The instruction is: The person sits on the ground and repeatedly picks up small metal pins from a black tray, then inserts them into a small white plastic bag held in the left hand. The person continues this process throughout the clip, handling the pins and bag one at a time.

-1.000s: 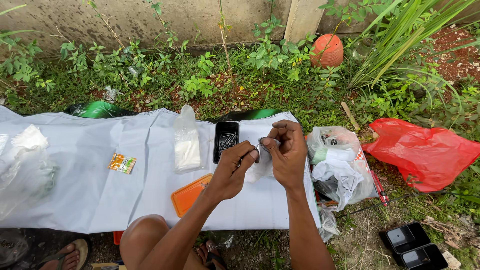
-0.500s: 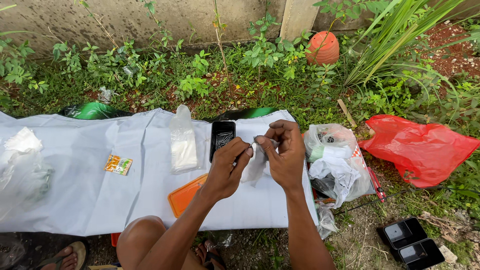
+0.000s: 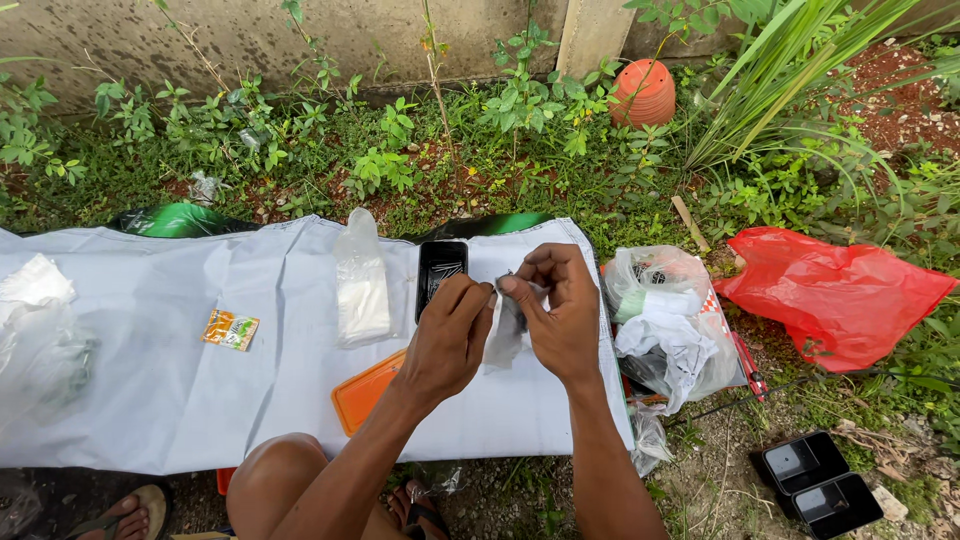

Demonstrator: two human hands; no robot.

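Note:
My left hand (image 3: 448,335) and my right hand (image 3: 555,310) meet over a white sheet (image 3: 150,380) spread on the ground. Both pinch the top of a small clear plastic bag (image 3: 503,335) that hangs between them with something dark inside. A black rectangular tray (image 3: 439,268) lies on the sheet just beyond my left hand. An orange lid (image 3: 365,390) lies flat under my left wrist.
A clear bag of white powder (image 3: 361,285) and a small orange sachet (image 3: 231,329) rest on the sheet. Crumpled clear bags (image 3: 668,325) and a red plastic bag (image 3: 835,295) lie to the right. Two black trays (image 3: 815,485) sit on the gravel. A terracotta pot (image 3: 642,92) stands by the wall.
Both hands have stayed together on the small bag, with only slight finger movement at its top. The view shifted a little.

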